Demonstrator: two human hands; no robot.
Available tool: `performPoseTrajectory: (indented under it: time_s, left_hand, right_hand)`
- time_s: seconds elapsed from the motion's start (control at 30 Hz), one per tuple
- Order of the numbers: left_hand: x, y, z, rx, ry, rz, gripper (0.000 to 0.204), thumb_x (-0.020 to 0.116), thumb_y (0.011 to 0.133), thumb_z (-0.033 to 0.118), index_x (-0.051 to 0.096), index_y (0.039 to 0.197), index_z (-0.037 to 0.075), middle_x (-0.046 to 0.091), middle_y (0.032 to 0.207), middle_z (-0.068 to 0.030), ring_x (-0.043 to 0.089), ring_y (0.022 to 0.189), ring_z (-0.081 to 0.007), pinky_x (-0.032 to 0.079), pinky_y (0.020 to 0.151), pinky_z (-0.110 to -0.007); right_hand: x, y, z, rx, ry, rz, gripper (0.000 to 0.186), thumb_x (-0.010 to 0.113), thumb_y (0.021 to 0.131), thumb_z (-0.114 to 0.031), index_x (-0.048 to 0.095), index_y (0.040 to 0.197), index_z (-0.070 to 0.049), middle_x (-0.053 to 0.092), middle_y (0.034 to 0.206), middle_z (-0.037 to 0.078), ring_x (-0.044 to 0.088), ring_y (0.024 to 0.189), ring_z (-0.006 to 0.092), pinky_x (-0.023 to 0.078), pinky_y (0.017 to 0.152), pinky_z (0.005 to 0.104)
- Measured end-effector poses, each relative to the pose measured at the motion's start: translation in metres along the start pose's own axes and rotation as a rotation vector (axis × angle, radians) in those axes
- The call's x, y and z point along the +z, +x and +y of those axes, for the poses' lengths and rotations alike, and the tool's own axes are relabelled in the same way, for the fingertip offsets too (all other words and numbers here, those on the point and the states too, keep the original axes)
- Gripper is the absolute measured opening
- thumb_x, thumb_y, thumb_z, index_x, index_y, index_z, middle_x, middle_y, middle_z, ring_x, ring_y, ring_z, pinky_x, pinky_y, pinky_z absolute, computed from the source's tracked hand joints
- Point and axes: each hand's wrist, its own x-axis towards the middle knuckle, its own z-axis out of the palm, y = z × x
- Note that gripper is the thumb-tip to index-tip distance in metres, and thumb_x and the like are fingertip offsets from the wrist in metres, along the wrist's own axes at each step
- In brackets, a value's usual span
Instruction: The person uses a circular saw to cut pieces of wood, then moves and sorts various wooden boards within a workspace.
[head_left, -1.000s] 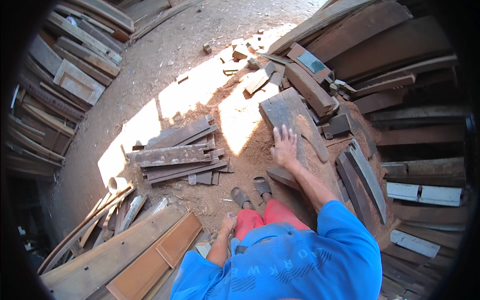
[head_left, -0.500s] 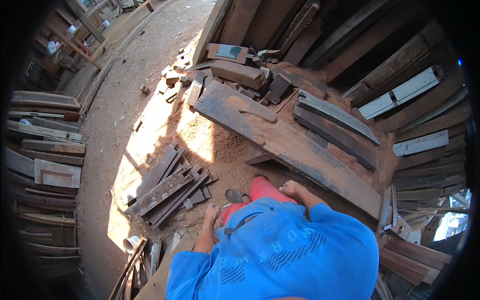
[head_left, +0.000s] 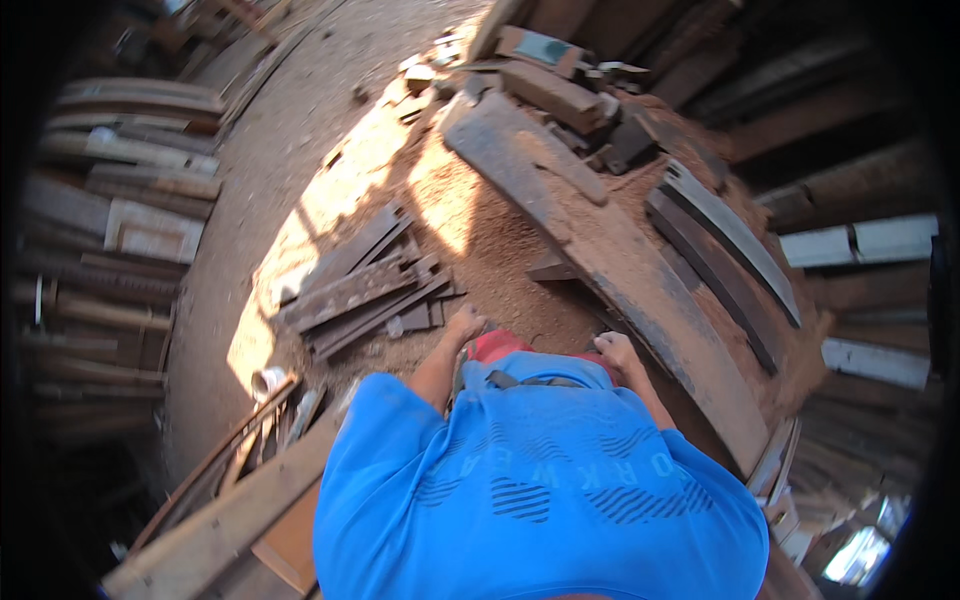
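one left grip, one right grip, both curled, hold unclear, between stacked boards and a dusty plank.

A dirt floor carries the load, with reddish sawdust spread over its middle. Left of the middle lies a loose stack of dark planks. Small wood offcuts lie at the far side. On the right, a long thick board slants from far to near, sawdust dusting its top; beyond its right edge lie a grey board and a dark beam, side by side.
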Motion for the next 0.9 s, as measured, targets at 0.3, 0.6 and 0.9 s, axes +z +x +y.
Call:
performPoseTrajectory:
  time_s: [0.3,0.6,0.9]
  left_hand:
    - [0.119,-0.042,0.068,-0.091,-0.319,0.090,0.062,0.065,0.086,0.037,0.059,0.136,0.000,0.068,0.127,-0.0269,0.066,0.120,-0.0365,0.052,0.103,-0.043]
    - [0.172,-0.072,0.087,-0.175,-0.424,0.113,0.063,0.070,0.085,0.040,0.060,0.134,0.001,0.068,0.128,-0.0247,0.066,0.120,-0.0362,0.051,0.103,-0.042]
    - [0.153,-0.060,0.064,-0.196,-0.412,0.297,0.063,0.068,0.086,0.043,0.061,0.134,0.004,0.068,0.128,-0.0249,0.066,0.119,-0.0367,0.050,0.104,-0.042]
  right_hand:
    - [-0.138,0.002,-0.028,-0.112,-0.101,-0.139,0.043,0.064,0.093,-0.026,0.070,0.120,0.006,0.073,0.116,0.026,0.069,0.114,0.0381,0.051,0.101,0.0431]
    - [-0.207,0.085,-0.041,-0.348,-0.298,0.015,0.061,0.064,0.094,-0.025,0.050,0.143,0.008,0.058,0.138,0.033,0.059,0.130,0.0402,0.045,0.111,0.0433]
    - [-0.145,0.081,-0.067,-0.304,-0.594,-0.001,0.075,0.063,0.094,-0.033,0.037,0.155,0.002,0.036,0.156,0.037,0.032,0.149,0.0481,0.027,0.124,0.0486]
